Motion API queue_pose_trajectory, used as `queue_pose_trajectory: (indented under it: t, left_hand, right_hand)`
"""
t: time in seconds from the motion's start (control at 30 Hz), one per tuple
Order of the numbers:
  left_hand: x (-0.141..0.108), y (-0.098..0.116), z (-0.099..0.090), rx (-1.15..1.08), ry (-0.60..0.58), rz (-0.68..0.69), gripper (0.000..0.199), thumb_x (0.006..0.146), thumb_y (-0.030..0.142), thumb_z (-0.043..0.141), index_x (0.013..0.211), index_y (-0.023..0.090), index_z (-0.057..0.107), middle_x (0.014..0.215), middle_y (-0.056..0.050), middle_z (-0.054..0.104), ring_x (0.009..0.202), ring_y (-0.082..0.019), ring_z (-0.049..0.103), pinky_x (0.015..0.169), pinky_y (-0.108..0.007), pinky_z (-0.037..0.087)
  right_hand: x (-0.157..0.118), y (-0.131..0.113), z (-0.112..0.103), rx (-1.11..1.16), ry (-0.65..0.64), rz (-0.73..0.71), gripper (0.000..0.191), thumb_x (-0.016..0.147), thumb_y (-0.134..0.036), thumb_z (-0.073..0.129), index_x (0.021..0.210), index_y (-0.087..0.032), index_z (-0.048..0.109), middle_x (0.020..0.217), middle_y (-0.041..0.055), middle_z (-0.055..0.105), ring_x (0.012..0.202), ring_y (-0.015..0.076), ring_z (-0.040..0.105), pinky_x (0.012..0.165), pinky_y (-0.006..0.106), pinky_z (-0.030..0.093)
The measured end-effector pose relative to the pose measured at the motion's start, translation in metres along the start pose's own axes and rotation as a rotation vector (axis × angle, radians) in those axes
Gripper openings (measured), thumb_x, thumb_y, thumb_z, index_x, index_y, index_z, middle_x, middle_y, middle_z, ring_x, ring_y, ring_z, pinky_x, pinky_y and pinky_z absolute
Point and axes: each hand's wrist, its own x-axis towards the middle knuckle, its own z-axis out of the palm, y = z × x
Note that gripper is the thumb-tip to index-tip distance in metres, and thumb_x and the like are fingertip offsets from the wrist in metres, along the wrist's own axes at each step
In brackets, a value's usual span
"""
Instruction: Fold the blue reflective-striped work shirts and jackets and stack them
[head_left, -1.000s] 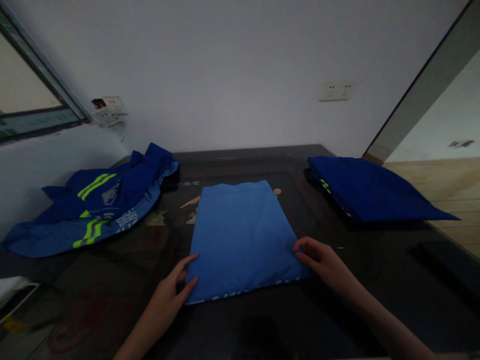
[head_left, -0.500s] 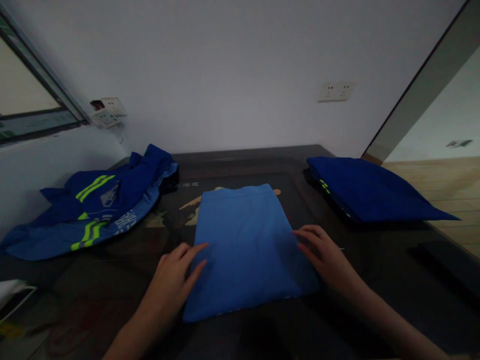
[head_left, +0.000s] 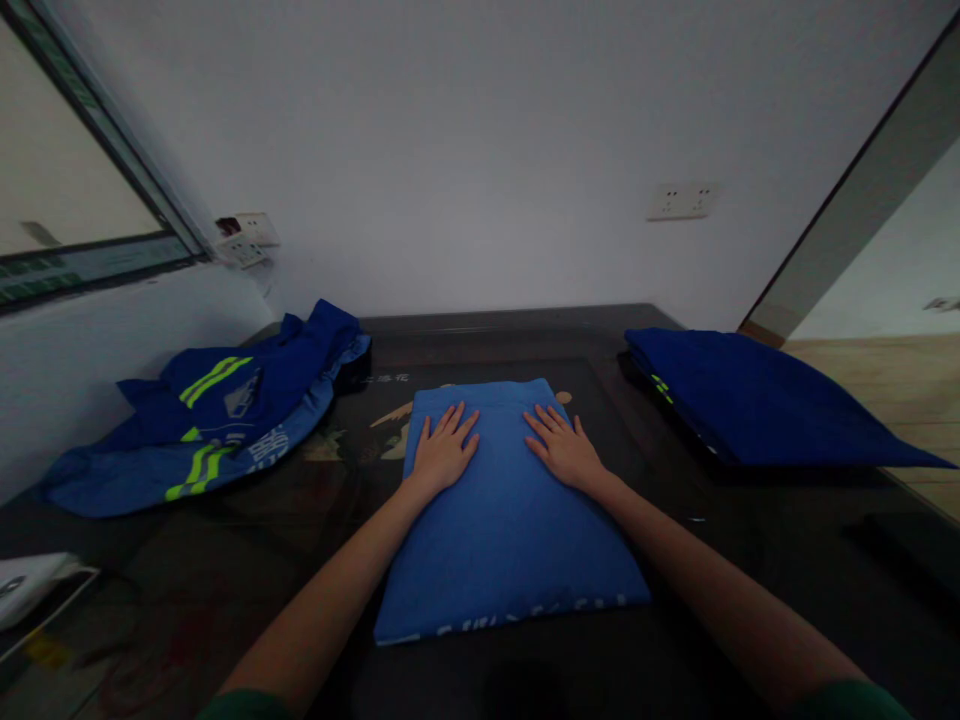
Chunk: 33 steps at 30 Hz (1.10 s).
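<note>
- The light blue folded cloth (head_left: 517,540) lies flat in the middle of the dark surface (head_left: 255,575), with white marks along its near edge.
- The left hand (head_left: 446,448) rests palm down on the cloth's far left part, fingers spread apart and gripping nothing.
- The right hand (head_left: 564,447) lies likewise on the far right part, fingers spread; a strip of cloth shows between the two hands.
- Both forearms reach in from the near side, covering parts of the cloth's side edges.
- To the left, well apart from the cloth, a rumpled blue garment (head_left: 225,385) with yellow-green bands and white lettering sits near the wall (head_left: 465,150).
- To the right, a dark blue folded garment (head_left: 765,400) lies apart from the cloth, one corner sticking out past the surface's edge.
- A white object (head_left: 34,580) is cut off at the left edge of view; a dark flat object (head_left: 911,550) sits at the right, too dim to identify.
- Behind, wall sockets (head_left: 682,200) show above the surface, and a window frame (head_left: 97,262) stands at upper left.
</note>
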Motion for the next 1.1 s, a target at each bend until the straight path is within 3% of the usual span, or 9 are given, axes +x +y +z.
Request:
queue_pose_trajectory:
  t: [0.1, 0.23, 0.5, 0.63, 0.73, 0.8, 0.87, 1.0, 1.1]
  left_hand:
    - [0.002, -0.002, 0.0, -0.006, 0.033, 0.024, 0.051, 0.098, 0.043, 0.031, 0.148, 0.03, 0.034, 0.158, -0.004, 0.024, 0.145, -0.024, 0.021, 0.116, -0.057, 0.012]
    - [0.016, -0.007, 0.0, -0.005, 0.135, 0.002, 0.049, 0.098, 0.038, 0.033, 0.145, 0.028, 0.04, 0.156, -0.005, 0.029, 0.144, -0.027, 0.022, 0.116, -0.056, 0.012]
    - [0.033, -0.038, 0.006, 0.015, 0.04, -0.127, 0.054, 0.099, 0.046, 0.027, 0.15, 0.031, 0.028, 0.155, -0.007, 0.032, 0.142, -0.027, 0.028, 0.115, -0.055, 0.017]
    - [0.032, -0.036, 0.003, 0.029, 0.057, -0.138, 0.052, 0.099, 0.042, 0.027, 0.149, 0.029, 0.032, 0.153, -0.009, 0.035, 0.142, -0.028, 0.029, 0.114, -0.057, 0.017]
    - [0.024, -0.025, -0.008, 0.07, 0.142, -0.06, 0.049, 0.098, 0.032, 0.031, 0.145, 0.023, 0.04, 0.154, -0.01, 0.033, 0.144, -0.028, 0.024, 0.116, -0.059, 0.008]
    - [0.007, -0.011, -0.019, 0.075, 0.166, 0.052, 0.046, 0.097, 0.027, 0.034, 0.141, 0.02, 0.046, 0.154, -0.01, 0.032, 0.145, -0.027, 0.021, 0.116, -0.059, 0.001]
    - [-0.022, 0.006, -0.03, 0.025, 0.107, 0.155, 0.044, 0.097, 0.027, 0.036, 0.139, 0.022, 0.048, 0.153, -0.007, 0.034, 0.145, -0.025, 0.022, 0.116, -0.059, 0.003]
    - [-0.095, 0.038, -0.039, -0.082, -0.079, 0.348, 0.049, 0.098, 0.036, 0.039, 0.146, 0.026, 0.036, 0.155, -0.003, 0.031, 0.145, -0.023, 0.022, 0.117, -0.055, 0.014]
    - [-0.131, 0.04, -0.033, -0.069, -0.153, 0.467, 0.058, 0.098, 0.036, 0.041, 0.152, 0.029, 0.021, 0.158, -0.002, 0.025, 0.146, -0.023, 0.019, 0.117, -0.053, 0.018]
  right_hand:
    - [0.005, -0.004, -0.005, -0.011, 0.017, -0.002, 0.054, 0.1, -0.044, 0.026, 0.148, -0.021, 0.035, 0.155, 0.0094, 0.03, 0.144, 0.0308, 0.022, 0.111, 0.066, 0.015]
    - [0.03, -0.019, -0.011, -0.011, 0.115, 0.009, 0.05, 0.099, -0.034, 0.028, 0.144, -0.016, 0.042, 0.152, 0.0138, 0.035, 0.142, 0.0314, 0.025, 0.113, 0.058, 0.017]
    - [0.058, -0.008, 0.004, -0.003, 0.081, 0.059, 0.055, 0.099, -0.05, 0.026, 0.151, -0.03, 0.028, 0.157, 0.0072, 0.025, 0.144, 0.0292, 0.021, 0.113, 0.056, 0.018]
    - [0.059, -0.005, 0.004, 0.006, 0.106, 0.053, 0.054, 0.1, -0.048, 0.028, 0.149, -0.027, 0.032, 0.156, 0.0086, 0.028, 0.144, 0.0289, 0.023, 0.112, 0.056, 0.019]
    - [0.054, -0.009, -0.007, 0.015, 0.189, 0.033, 0.05, 0.1, -0.04, 0.03, 0.146, -0.022, 0.039, 0.155, 0.0099, 0.03, 0.145, 0.0277, 0.02, 0.114, 0.056, 0.017]
    - [0.039, -0.016, -0.017, 0.041, 0.26, -0.019, 0.048, 0.1, -0.035, 0.03, 0.144, -0.019, 0.043, 0.155, 0.0098, 0.03, 0.145, 0.0263, 0.02, 0.115, 0.055, 0.015]
    - [0.011, -0.025, -0.027, 0.093, 0.267, -0.106, 0.047, 0.099, -0.032, 0.032, 0.141, -0.019, 0.047, 0.154, 0.0091, 0.032, 0.144, 0.0252, 0.022, 0.116, 0.053, 0.018]
    - [-0.071, -0.039, -0.026, 0.164, 0.131, -0.286, 0.046, 0.097, -0.031, 0.039, 0.142, -0.024, 0.046, 0.154, 0.0055, 0.033, 0.143, 0.0254, 0.025, 0.115, 0.052, 0.024]
    - [-0.12, -0.035, -0.011, 0.13, 0.025, -0.375, 0.052, 0.095, -0.035, 0.047, 0.146, -0.032, 0.038, 0.155, 0.0035, 0.029, 0.143, 0.0297, 0.024, 0.113, 0.06, 0.024]
